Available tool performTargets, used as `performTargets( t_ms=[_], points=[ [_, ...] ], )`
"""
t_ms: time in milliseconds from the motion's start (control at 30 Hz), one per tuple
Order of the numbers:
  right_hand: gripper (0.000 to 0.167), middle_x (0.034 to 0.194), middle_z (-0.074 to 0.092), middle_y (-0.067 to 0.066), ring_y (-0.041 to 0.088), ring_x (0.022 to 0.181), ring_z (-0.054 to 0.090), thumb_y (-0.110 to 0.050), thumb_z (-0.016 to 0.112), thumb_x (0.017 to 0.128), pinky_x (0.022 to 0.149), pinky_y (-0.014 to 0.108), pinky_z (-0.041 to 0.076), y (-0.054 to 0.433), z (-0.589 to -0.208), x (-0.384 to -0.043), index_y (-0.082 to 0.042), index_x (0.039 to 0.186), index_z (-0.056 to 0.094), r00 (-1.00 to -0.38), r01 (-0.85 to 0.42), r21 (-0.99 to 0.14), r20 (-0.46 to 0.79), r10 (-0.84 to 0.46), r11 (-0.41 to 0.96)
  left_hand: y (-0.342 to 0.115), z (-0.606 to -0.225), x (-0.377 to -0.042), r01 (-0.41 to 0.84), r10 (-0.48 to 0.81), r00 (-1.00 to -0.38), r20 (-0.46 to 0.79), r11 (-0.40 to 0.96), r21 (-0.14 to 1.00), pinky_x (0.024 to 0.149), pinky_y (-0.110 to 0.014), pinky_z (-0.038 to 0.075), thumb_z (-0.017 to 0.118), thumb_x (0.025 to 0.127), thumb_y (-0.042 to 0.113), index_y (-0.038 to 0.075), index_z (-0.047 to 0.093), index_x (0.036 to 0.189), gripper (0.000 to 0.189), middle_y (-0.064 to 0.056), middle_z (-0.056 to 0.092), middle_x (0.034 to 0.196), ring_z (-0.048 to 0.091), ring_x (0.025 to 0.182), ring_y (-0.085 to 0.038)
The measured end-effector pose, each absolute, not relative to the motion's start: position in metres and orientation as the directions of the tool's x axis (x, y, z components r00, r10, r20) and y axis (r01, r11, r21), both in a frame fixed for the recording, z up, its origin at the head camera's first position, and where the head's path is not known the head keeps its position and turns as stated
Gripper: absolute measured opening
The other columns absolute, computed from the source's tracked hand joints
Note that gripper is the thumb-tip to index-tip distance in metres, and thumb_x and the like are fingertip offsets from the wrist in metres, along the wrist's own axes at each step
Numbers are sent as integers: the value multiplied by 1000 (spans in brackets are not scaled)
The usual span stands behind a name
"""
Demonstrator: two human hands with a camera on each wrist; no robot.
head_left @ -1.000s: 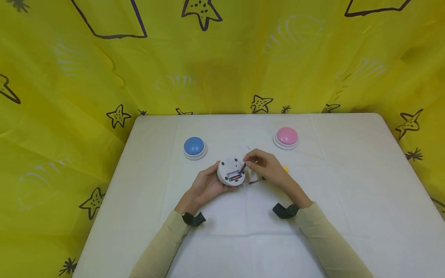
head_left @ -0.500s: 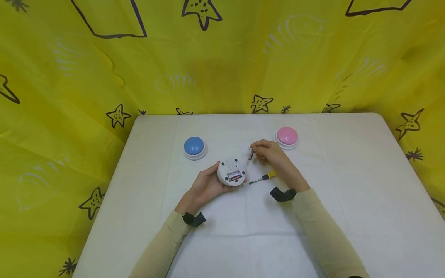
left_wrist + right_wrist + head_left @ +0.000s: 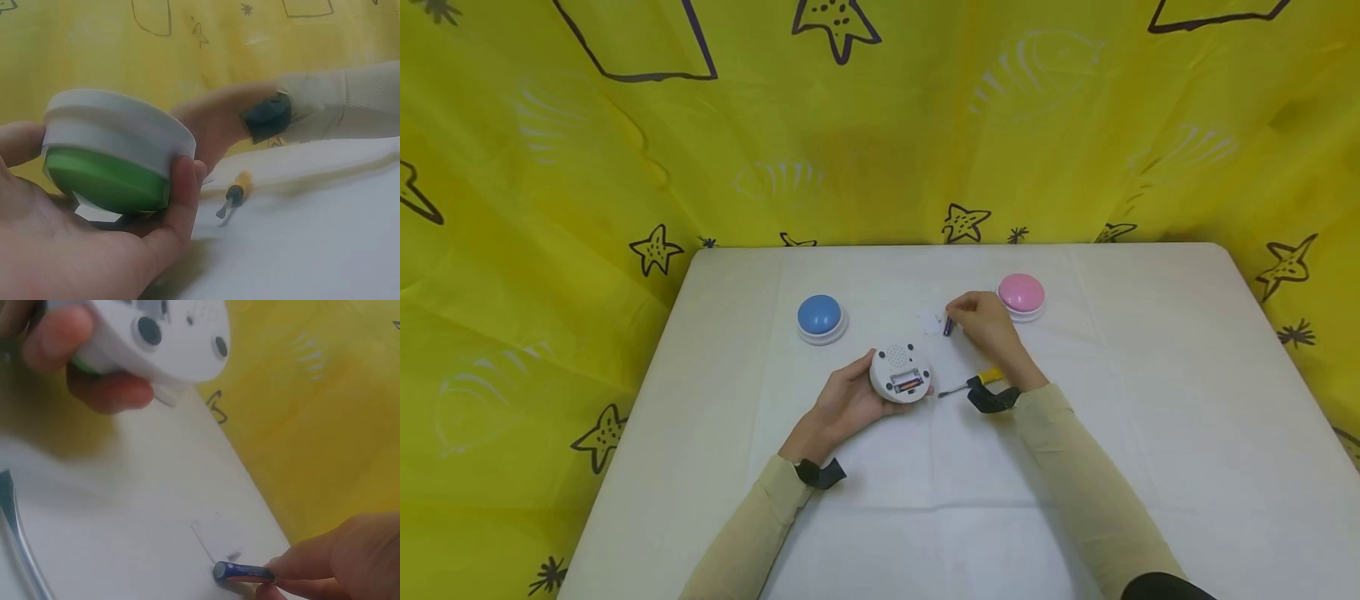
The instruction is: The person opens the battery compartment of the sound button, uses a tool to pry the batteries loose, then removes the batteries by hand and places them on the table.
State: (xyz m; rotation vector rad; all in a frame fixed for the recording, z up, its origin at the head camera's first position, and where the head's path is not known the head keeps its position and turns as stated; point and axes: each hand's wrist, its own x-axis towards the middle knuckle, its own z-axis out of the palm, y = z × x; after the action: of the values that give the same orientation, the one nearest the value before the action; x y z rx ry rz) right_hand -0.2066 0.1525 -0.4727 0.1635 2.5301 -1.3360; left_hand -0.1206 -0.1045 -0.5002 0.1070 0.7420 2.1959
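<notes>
The green button [image 3: 900, 371], smooth and round, has its white base turned up and its glossy dome down; the left hand [image 3: 850, 395] grips it by the sides, fingers curled round the rim. The base carries dark round feet, a patch of small holes and an uncovered oblong recess where one battery [image 3: 908, 386] lies. Right of the green button and farther from the person, the right hand [image 3: 988, 325] pinches a slim blue-and-orange cell [image 3: 245, 572] between thumb and fingertips, low over the table [image 3: 1150, 375]; whether it touches is unclear. The tabletop is white and matt, with faint creases, and beyond the green button a yellow cloth [image 3: 880, 142] hangs in soft folds, printed with starfish and pale fish. The blue button [image 3: 819, 317] sits beyond the green button to its left, the pink button [image 3: 1021, 294] beyond it to its right, base partly hidden by the right hand. Just right of the green button lies a yellow-handled screwdriver [image 3: 974, 382], its handle end overlapped by the right wrist and a black strap [image 3: 992, 402].
</notes>
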Motion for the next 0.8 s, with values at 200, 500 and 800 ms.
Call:
performTargets(
  t_ms=[200,500,800],
  points=[
    [25,115,72,19,30,103,63,-19,63,101,90,40,52,148,-476,-211,-1,114,74,-979,154,-748,-202,0,645,-105,-502,-121,-668,720,-676,-157,-509,543,128,-62,11,22,115,37,21,5,169,59,-15,8,176,17,155,-56],
    [21,102,74,18,29,91,63,-19,66,97,77,34,46,143,-475,-212,-2,105,76,-991,103,-687,-134,13,719,-105,-503,-121,-666,717,-678,-159,-509,545,127,-61,13,22,115,37,21,7,169,59,-15,9,176,19,154,-55],
    [24,110,73,19,31,94,65,-21,62,100,79,37,51,143,-475,-205,-3,112,73,-993,92,-696,-118,13,712,-105,-505,-121,-647,710,-687,-154,-500,576,126,-61,17,22,114,37,21,6,169,59,-14,10,176,28,150,-52]
  ],
)
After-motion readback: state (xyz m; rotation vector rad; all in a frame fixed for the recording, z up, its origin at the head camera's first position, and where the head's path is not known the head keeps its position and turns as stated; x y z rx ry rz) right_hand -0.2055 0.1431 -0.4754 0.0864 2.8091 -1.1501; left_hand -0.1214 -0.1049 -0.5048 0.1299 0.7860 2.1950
